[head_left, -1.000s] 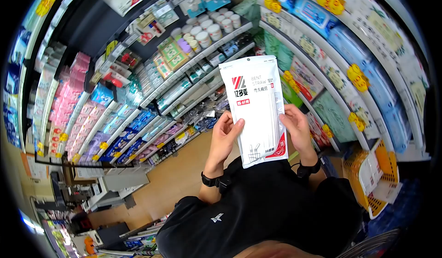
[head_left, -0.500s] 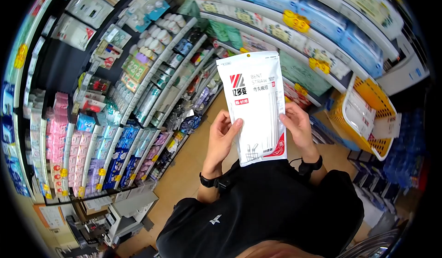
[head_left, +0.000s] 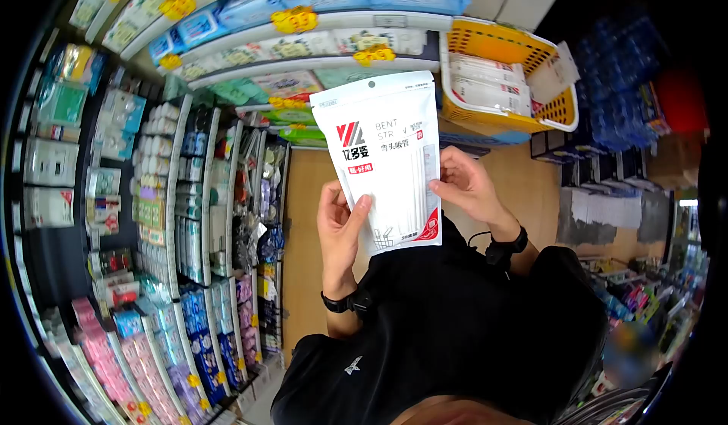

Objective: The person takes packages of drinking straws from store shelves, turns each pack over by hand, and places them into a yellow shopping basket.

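Observation:
A white packet of bent straws (head_left: 390, 167) is held upright in front of my chest, its printed front facing me. The straws show through a clear strip on its right side. My left hand (head_left: 339, 220) grips the left edge, thumb on the front and fingers behind. On the right edge, my right hand (head_left: 466, 186) pinches the packet between thumb and fingers. Both wrists wear black bands.
A yellow basket (head_left: 557, 114) with several white packets stands ahead to the right. Shelves of packaged goods (head_left: 201, 228) line the left, and a shelf of blue wipes packs (head_left: 326, 0) runs across the front. Tan floor (head_left: 523, 186) lies between.
My view has turned to the right, so the yellow basket now lies nearer the middle. The packet stays in both hands, a little further left in view.

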`<control>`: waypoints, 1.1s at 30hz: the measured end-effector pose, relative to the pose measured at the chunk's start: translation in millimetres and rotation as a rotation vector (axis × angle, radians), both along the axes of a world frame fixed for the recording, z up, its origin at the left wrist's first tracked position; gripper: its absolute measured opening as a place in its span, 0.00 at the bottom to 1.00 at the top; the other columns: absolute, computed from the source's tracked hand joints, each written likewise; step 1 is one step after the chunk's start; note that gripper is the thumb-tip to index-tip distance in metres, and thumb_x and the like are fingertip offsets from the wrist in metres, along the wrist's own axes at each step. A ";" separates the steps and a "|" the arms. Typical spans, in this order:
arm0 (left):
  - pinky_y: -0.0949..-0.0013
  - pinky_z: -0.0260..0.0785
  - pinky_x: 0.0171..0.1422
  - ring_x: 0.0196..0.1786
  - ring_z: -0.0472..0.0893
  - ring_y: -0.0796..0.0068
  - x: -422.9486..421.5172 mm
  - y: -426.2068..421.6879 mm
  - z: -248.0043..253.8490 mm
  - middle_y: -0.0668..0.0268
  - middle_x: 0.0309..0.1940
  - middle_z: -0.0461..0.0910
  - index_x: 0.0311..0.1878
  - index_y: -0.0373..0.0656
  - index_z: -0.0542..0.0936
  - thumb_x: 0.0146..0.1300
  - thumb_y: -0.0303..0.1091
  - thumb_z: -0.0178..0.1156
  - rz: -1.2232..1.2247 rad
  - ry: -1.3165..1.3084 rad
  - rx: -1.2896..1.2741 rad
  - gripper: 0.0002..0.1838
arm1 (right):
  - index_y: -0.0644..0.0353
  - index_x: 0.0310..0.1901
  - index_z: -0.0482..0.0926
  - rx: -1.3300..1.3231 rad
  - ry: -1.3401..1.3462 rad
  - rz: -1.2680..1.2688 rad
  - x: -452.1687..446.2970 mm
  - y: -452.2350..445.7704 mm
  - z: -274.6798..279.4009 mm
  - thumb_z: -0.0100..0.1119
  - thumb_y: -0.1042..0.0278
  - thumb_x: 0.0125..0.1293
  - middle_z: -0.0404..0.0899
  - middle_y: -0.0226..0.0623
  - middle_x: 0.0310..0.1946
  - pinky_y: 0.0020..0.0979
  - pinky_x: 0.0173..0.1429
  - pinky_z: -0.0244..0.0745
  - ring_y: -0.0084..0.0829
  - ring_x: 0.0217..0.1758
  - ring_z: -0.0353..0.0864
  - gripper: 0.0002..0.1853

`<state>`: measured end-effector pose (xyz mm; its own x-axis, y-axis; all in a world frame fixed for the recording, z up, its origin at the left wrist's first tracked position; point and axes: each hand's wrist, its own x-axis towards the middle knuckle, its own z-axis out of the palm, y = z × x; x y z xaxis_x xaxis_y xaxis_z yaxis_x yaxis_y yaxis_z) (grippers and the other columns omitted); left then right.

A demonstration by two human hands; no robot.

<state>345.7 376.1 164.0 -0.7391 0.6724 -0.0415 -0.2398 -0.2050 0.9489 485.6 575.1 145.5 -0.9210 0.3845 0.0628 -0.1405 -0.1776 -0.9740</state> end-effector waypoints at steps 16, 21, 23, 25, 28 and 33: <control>0.73 0.70 0.55 0.49 0.79 0.80 31.5 197.5 11.1 0.64 0.46 0.83 0.53 0.35 0.77 0.68 0.27 0.65 -0.580 0.154 0.016 0.13 | 0.70 0.58 0.77 0.289 -0.108 -0.675 130.2 77.2 31.9 0.60 0.71 0.73 0.86 0.38 0.42 0.26 0.42 0.79 0.24 0.37 0.84 0.16; 0.69 0.70 0.57 0.47 0.78 0.77 50.1 288.2 12.5 0.65 0.41 0.84 0.51 0.36 0.80 0.67 0.36 0.67 -0.596 0.460 -0.036 0.16 | 0.71 0.49 0.81 0.254 -0.133 -0.794 160.8 128.4 35.1 0.61 0.71 0.72 0.87 0.39 0.40 0.23 0.38 0.76 0.22 0.34 0.84 0.11; 0.66 0.70 0.59 0.48 0.81 0.68 59.2 330.1 14.2 0.60 0.44 0.84 0.53 0.37 0.80 0.66 0.37 0.67 -0.595 0.590 -0.039 0.17 | 0.71 0.47 0.83 0.404 -0.207 -0.930 167.9 151.7 39.2 0.62 0.70 0.72 0.87 0.37 0.36 0.22 0.34 0.74 0.20 0.29 0.82 0.11; 0.64 0.70 0.60 0.50 0.81 0.62 68.9 372.6 11.4 0.57 0.47 0.83 0.54 0.37 0.81 0.66 0.37 0.67 -0.560 0.688 -0.011 0.18 | 0.71 0.43 0.84 0.408 -0.264 -0.998 171.1 175.8 36.8 0.62 0.69 0.72 0.87 0.35 0.29 0.21 0.30 0.71 0.19 0.26 0.80 0.11; 0.61 0.68 0.65 0.55 0.81 0.56 81.0 429.4 1.5 0.53 0.51 0.82 0.57 0.38 0.81 0.65 0.39 0.67 -0.491 0.883 0.041 0.21 | 0.71 0.41 0.85 0.465 -0.280 -1.100 171.6 213.3 32.5 0.61 0.68 0.72 0.86 0.35 0.24 0.20 0.29 0.71 0.16 0.25 0.79 0.12; 0.60 0.72 0.62 0.56 0.82 0.57 92.1 514.3 -20.5 0.53 0.54 0.80 0.61 0.39 0.80 0.64 0.42 0.67 -0.552 0.997 0.009 0.25 | 0.71 0.42 0.85 0.580 -0.357 -1.124 167.9 275.6 8.4 0.61 0.69 0.71 0.88 0.39 0.27 0.22 0.30 0.74 0.19 0.24 0.81 0.12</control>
<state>437.9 890.4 143.5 -0.0429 0.9133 0.4050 0.5602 -0.3137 0.7667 653.5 850.7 153.9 -0.1180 0.9471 0.2985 0.3433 0.3210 -0.8827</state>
